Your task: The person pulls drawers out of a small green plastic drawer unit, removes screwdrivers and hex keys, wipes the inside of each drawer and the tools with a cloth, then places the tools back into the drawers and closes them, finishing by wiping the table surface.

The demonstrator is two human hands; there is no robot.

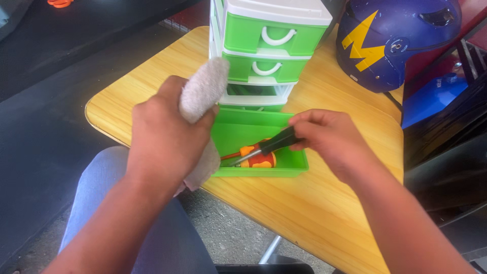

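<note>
Gripping a cloth, left hand waited; right hand held a screwdriver over the tray (one tool already inside, seemingly unwiped).

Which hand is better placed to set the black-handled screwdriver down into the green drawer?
Right. The right hand already grips the black-handled screwdriver directly over the green drawer. The left hand is occupied with a grey cloth.
</note>
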